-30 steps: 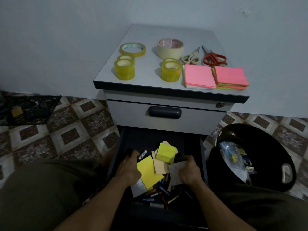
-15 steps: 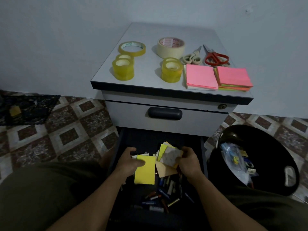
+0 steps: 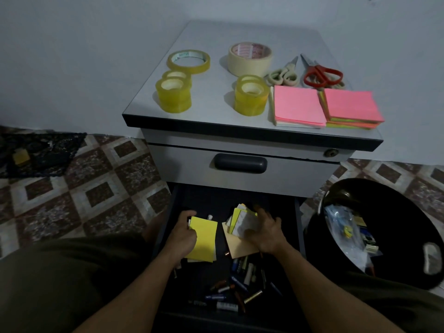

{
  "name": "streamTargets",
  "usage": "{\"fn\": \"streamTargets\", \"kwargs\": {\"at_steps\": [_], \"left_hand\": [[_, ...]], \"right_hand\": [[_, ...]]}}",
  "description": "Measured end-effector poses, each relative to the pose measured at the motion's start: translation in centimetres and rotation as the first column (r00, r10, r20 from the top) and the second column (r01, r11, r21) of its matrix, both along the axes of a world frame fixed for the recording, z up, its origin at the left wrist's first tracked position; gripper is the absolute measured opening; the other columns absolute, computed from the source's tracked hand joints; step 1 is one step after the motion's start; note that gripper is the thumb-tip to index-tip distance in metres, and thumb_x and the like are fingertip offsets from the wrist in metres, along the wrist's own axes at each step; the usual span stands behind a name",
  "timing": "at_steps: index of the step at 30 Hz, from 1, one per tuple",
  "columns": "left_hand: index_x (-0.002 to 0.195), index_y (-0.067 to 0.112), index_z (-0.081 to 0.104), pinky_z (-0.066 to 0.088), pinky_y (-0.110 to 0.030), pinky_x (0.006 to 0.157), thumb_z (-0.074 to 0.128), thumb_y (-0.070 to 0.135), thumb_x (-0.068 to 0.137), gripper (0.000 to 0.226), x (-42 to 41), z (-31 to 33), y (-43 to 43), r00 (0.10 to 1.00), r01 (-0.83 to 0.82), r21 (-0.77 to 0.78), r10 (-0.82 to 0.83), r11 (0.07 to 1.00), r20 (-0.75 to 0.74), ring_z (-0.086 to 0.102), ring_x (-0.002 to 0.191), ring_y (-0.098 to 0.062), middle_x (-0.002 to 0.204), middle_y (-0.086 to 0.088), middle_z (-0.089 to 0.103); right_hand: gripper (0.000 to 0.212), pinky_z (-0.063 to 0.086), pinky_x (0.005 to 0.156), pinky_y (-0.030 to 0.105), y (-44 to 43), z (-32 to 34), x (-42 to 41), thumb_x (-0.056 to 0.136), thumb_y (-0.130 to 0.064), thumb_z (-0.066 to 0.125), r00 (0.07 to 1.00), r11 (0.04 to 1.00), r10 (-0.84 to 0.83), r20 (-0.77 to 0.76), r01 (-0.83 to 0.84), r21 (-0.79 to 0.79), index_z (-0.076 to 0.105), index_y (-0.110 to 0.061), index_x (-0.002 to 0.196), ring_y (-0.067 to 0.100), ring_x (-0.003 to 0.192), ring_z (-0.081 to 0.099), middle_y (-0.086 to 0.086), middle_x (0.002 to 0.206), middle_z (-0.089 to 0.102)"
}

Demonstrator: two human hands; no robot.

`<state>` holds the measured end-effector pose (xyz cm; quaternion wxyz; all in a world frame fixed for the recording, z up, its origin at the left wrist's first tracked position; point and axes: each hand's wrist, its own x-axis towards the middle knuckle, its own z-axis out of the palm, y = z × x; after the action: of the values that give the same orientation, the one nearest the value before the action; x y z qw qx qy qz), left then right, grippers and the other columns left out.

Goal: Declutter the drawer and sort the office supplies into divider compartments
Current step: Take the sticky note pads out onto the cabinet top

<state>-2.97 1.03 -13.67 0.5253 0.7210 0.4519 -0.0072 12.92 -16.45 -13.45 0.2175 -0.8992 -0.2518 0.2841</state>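
The lower drawer (image 3: pixel 298 227) of a grey cabinet stands pulled out, dark inside. My left hand (image 3: pixel 182 234) grips a small stack of yellow sticky notes (image 3: pixel 204 239) at its left edge. My right hand (image 3: pixel 264 233) holds a loose bundle of mixed paper notes (image 3: pixel 241 219), yellow, white and tan, over a tan sheet (image 3: pixel 237 248). Several batteries and pens (image 3: pixel 237 284) lie scattered at the drawer's front. No divider compartments show.
On the cabinet top (image 3: pixel 211 111) sit several tape rolls (image 3: pixel 173 93), two pairs of scissors (image 3: pixel 322 74) and pink sticky-note pads (image 3: pixel 298 106). A black bin (image 3: pixel 408 227) holding trash stands on the right. Patterned floor tiles and a dark cloth (image 3: pixel 43 152) lie to the left.
The two hands have drawn apart: the left carries the yellow notes leftward, the right has gathered the mixed notes into a bundle on the right.
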Motion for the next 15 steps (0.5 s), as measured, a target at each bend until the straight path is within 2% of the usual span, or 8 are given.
{"fn": "streamTargets", "kwargs": {"at_steps": [3,5,9,12,15], "left_hand": [[0.141,0.032,0.037,0.038,-0.029,0.058,0.044,0.0,0.092,0.059,-0.1,0.3,-0.3,1.0,0.014,-0.019,-0.014,1.0,-0.018,0.053,0.073,-0.019,0.091,-0.004,0.056],[0.143,0.032,0.036,0.04,-0.029,0.059,0.044,-0.002,0.091,0.063,-0.2,0.4,-0.5,0.999,0.035,-0.037,-0.035,0.999,-0.021,0.055,0.076,-0.018,0.091,-0.001,0.056],[0.144,0.03,0.036,0.041,-0.029,0.059,0.043,-0.004,0.09,0.064,-0.4,0.4,-0.9,0.999,0.033,-0.034,-0.034,0.999,-0.031,0.056,0.079,-0.02,0.094,0.002,0.054],[0.142,0.028,0.039,0.038,-0.028,0.056,0.042,-0.004,0.09,0.061,-0.5,0.3,-0.7,0.999,-0.014,-0.005,0.014,1.0,-0.041,0.054,0.074,-0.02,0.094,-0.001,0.056],[0.14,0.026,0.044,0.039,-0.029,0.06,0.043,-0.003,0.089,0.059,-0.5,0.6,-0.3,0.997,-0.075,0.003,0.075,0.997,-0.013,0.053,0.076,-0.02,0.097,-0.001,0.056]], "right_hand": [[0.088,0.032,0.103,0.04,0.3,-0.3,0.2,0.073,-0.05,0.071,0.999,1.0,0.019,0.047,-0.019,-0.014,0.028,-0.031,0.148,0.03,0.129,0.035,0.003,0.142,0.04],[0.089,0.032,0.101,0.036,0.3,-0.6,0.2,0.071,-0.045,0.076,1.0,1.0,0.007,0.027,-0.007,-0.006,0.03,-0.033,0.146,0.029,0.127,0.034,0.003,0.14,0.039],[0.085,0.034,0.105,0.03,0.4,-0.6,-0.1,0.074,-0.03,0.08,0.998,0.998,0.053,-0.022,-0.052,0.029,0.035,-0.021,0.146,0.028,0.129,0.037,0.005,0.14,0.041],[0.069,0.049,0.092,0.033,0.0,-0.4,-0.3,0.072,-0.011,0.082,0.958,0.972,-0.168,-0.233,0.201,0.124,0.048,-0.014,0.132,0.025,0.113,0.057,0.006,0.125,0.056],[0.06,0.05,0.078,0.028,-0.6,0.0,0.0,0.074,0.001,0.079,0.925,0.926,-0.219,-0.311,0.297,0.231,0.054,-0.007,0.127,0.026,0.106,0.06,0.006,0.113,0.059]]}}
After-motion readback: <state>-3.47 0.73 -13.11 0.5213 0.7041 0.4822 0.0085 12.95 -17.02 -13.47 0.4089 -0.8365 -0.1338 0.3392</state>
